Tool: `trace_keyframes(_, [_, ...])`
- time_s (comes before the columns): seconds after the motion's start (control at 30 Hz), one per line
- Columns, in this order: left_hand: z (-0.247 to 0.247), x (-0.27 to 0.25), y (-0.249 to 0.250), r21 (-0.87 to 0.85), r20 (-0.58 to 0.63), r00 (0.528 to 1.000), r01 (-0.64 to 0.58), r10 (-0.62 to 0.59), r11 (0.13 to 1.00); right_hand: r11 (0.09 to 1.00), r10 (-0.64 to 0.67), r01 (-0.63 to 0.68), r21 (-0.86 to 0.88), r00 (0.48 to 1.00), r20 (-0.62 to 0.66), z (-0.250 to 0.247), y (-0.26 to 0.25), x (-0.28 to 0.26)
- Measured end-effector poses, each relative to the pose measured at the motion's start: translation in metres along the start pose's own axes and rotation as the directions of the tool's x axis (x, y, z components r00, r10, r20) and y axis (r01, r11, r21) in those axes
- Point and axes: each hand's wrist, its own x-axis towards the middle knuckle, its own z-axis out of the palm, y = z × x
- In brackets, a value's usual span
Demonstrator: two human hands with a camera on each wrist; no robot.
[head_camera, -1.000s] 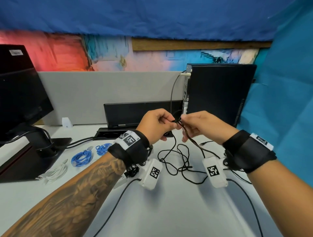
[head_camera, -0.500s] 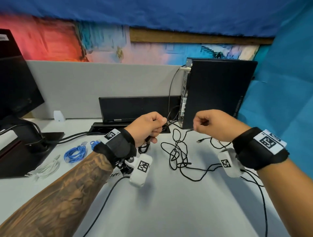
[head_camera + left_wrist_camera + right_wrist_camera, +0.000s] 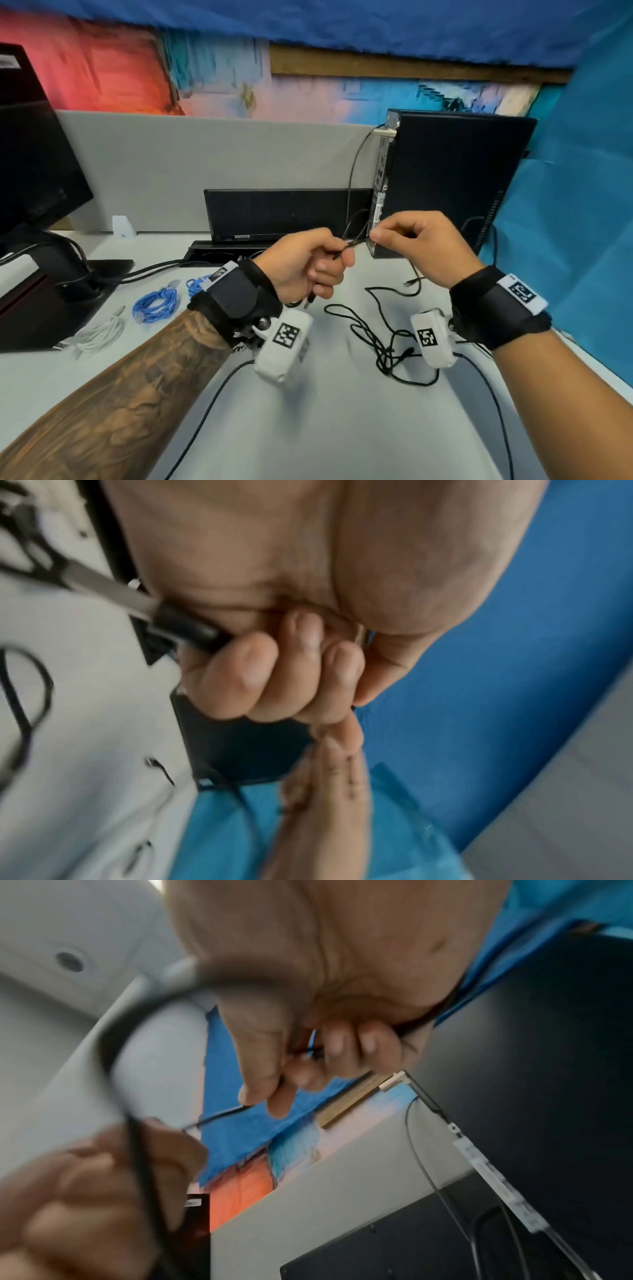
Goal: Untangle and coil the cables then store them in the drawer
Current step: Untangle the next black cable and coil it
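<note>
Hands point(image 3: 308, 263) closer, seemingly on cable point(image 3: 352, 242)

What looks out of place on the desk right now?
The thin black cable sprawls in a loose tangle on the white desk while the left hand and right hand pinch one stretch. The blue cables lie bundled.

A grey partition panel point(image 3: 205, 164) is standing behind the white desk point(image 3: 335, 428), with blue sheeting point(image 3: 582, 205) hanging to the right.

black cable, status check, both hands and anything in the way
Left hand grips black cable; right hand pinches it. Rest tangled on desk. Nothing blocking.
</note>
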Motion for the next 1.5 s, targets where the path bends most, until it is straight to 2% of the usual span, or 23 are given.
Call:
trace_keyframes(0.07, [0.001, -0.005, 0.007, -0.187, 0.094, 0.989, -0.094, 0.113, 0.978, 0.999, -0.004, 0.003, 0.035, 0.999, 0.037, 0.012, 0.006, -0.004])
trace_keyframes(0.13, [0.003, -0.009, 0.012, -0.319, 0.101, 0.964, -0.204, 0.248, 0.925, 0.999, -0.021, 0.017, 0.048, 0.995, 0.094, 0.032, 0.010, -0.012])
trace_keyframes(0.2, [0.004, -0.009, 0.014, -0.392, 0.025, 0.939, -0.306, 0.343, 0.867, 1.000, -0.011, 0.008, 0.016, 0.986, 0.165, 0.051, 0.011, -0.021])
trace_keyframes(0.33, [-0.011, -0.003, 0.017, -0.448, -0.252, 0.871, -0.492, 0.422, 0.747, 0.996, 0.062, -0.038, -0.083, 0.950, 0.305, 0.073, 0.011, -0.043])
trace_keyframes(0.4, [-0.021, -0.001, 0.014, -0.393, -0.363, 0.828, -0.552, 0.428, 0.735, 0.993, 0.071, -0.037, -0.114, 0.949, 0.307, 0.075, 0.012, -0.047])
trace_keyframes(0.57, [-0.028, 0.003, -0.004, -0.197, -0.511, 0.743, -0.590, 0.431, 0.783, 0.982, 0.010, 0.062, -0.181, 0.929, 0.370, 0.066, -0.008, -0.053])
trace_keyframes(0.63, [-0.027, 0.005, -0.013, 0.046, -0.551, 0.683, -0.550, 0.480, 0.834, 0.978, -0.060, 0.121, -0.173, 0.945, 0.320, 0.059, -0.017, -0.052])
trace_keyframes(0.7, [-0.027, 0.005, -0.022, 0.342, -0.513, 0.643, -0.454, 0.568, 0.823, 0.967, -0.144, 0.180, -0.180, 0.970, 0.195, 0.049, -0.023, -0.049])
trace_keyframes(0.73, [-0.026, 0.003, -0.026, 0.458, -0.461, 0.662, -0.393, 0.591, 0.797, 0.959, -0.192, 0.213, -0.185, 0.974, 0.122, 0.043, -0.025, -0.047])
trace_keyframes(0.8, [-0.018, -0.002, -0.031, 0.589, -0.331, 0.763, -0.293, 0.555, 0.753, 0.935, -0.269, 0.262, -0.238, 0.963, 0.005, 0.031, -0.027, -0.042])
trace_keyframes(0.87, [-0.007, -0.007, -0.034, 0.626, -0.204, 0.865, -0.245, 0.459, 0.740, 0.930, -0.270, 0.248, -0.273, 0.962, -0.046, 0.022, -0.027, -0.036])
trace_keyframes(0.93, [0.003, -0.013, -0.033, 0.617, -0.130, 0.915, -0.226, 0.381, 0.754, 0.942, -0.244, 0.227, -0.248, 0.969, -0.038, 0.014, -0.024, -0.032])
trace_keyframes(1.0, [0.005, -0.019, -0.025, 0.434, -0.124, 0.944, -0.225, 0.305, 0.872, 0.949, -0.221, 0.213, -0.234, 0.975, -0.007, 0.008, -0.018, -0.028])
trace_keyframes(1.03, [0.004, -0.023, -0.019, 0.260, -0.117, 0.956, -0.231, 0.268, 0.938, 0.954, -0.194, 0.192, -0.229, 0.981, 0.014, 0.007, -0.013, -0.026])
trace_keyframes(1.07, [0.002, -0.028, -0.012, 0.072, -0.099, 0.963, -0.246, 0.252, 0.967, 0.962, -0.155, 0.159, -0.224, 0.987, 0.036, 0.006, -0.007, -0.025])
trace_keyframes(1.13, [-0.002, -0.035, 0.000, -0.228, -0.077, 0.955, -0.298, 0.288, 0.927, 0.977, -0.063, 0.080, -0.200, 0.994, 0.090, 0.011, 0.000, -0.026])
trace_keyframes(1.23, [0.000, -0.036, 0.010, -0.413, -0.152, 0.920, -0.391, 0.361, 0.823, 0.990, 0.023, 0.005, -0.144, 0.981, 0.192, 0.030, -0.002, -0.031])
trace_keyframes(1.33, [0.001, -0.026, 0.012, -0.436, -0.377, 0.840, -0.533, 0.391, 0.725, 0.994, 0.040, -0.007, -0.112, 0.954, 0.297, 0.045, -0.022, -0.035])
trace_keyframes(1.43, [-0.004, -0.015, 0.008, -0.308, -0.555, 0.719, -0.644, 0.418, 0.700, 0.991, 0.016, 0.038, -0.130, 0.922, 0.387, 0.049, -0.041, -0.042])
trace_keyframes(1.5, [-0.007, -0.011, 0.004, -0.101, -0.622, 0.613, -0.680, 0.487, 0.726, 0.984, 0.008, 0.069, -0.167, 0.906, 0.423, 0.047, -0.051, -0.047])
